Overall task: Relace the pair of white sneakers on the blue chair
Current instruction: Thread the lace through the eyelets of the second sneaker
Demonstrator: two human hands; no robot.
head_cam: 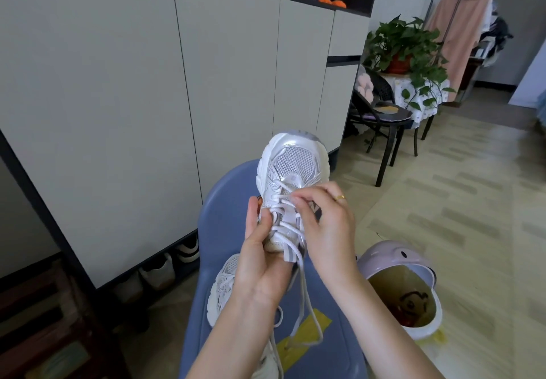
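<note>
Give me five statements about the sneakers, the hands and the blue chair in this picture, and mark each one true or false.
1. The left hand grips the held sneaker from below, near its heel end. True.
2. The right hand rests idle on the blue chair. False: its fingers pinch the white lace over the eyelets.
3. The second sneaker lies on the floor. False: it lies on the chair seat, under the left wrist.
4. Loose lace ends hang from the held sneaker toward the yellow tape on the seat. True.
5. A ring shows on the left hand. False: the gold ring is on the right hand.
</note>
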